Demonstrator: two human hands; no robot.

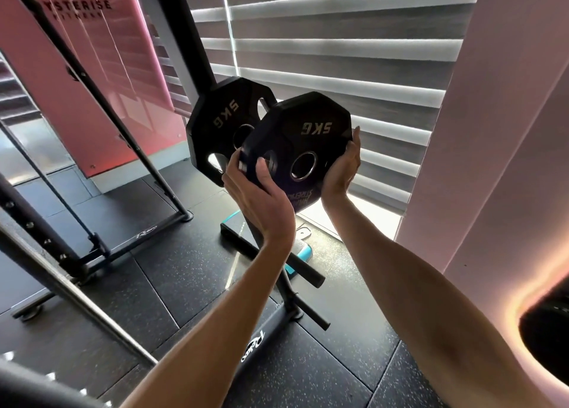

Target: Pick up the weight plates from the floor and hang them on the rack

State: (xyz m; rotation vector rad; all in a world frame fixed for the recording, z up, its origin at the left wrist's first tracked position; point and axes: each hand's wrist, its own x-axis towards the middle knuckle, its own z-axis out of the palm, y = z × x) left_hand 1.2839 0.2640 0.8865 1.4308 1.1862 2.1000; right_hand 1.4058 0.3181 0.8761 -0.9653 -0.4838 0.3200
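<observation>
Hands are holding a black 5KG plate (308,142) up in the air in front of the rack (308,273), its face tilting toward the camera and its lettering showing upside down. Left hand (255,198) is gripping the plate's lower left rim, thumb pressing on the front face and the other fingers curling round behind the edge. Right hand (341,167) is cupping the lower right rim, its visible fingers lying together up along the edge; the rest are hiding behind the plate. A second plate (220,121), also 5KG, is hanging on the rack just behind and to the left, partly covered by the held one; whether the two are touching I cannot tell. Lower pegs are sticking out above the dark floor (184,269). Blinds (338,38) are glowing behind.
</observation>
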